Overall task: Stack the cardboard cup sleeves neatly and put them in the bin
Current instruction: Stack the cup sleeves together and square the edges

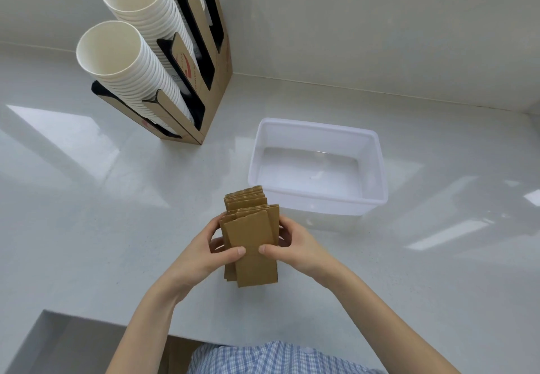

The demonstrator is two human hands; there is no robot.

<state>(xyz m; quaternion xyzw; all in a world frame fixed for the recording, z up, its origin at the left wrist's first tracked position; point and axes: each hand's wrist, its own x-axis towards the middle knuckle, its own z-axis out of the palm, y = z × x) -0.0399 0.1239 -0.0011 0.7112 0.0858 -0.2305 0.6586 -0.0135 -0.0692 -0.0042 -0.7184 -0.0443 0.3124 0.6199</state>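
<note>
A bundle of brown cardboard cup sleeves (251, 233) stands on edge on the white counter, its pieces slightly uneven at the top and bottom. My left hand (204, 254) grips the bundle's left side with the thumb pressed on the front sleeve. From the right, my right hand (292, 249) holds it the same way. An empty translucent white plastic bin (371, 198) sits just behind and to the right of the bundle.
A cardboard cup dispenser (210, 87) with two long stacks of white paper cups (140, 61) stands at the back left. The counter's front edge (117, 325) runs just below my forearms, and the wall rises behind the bin.
</note>
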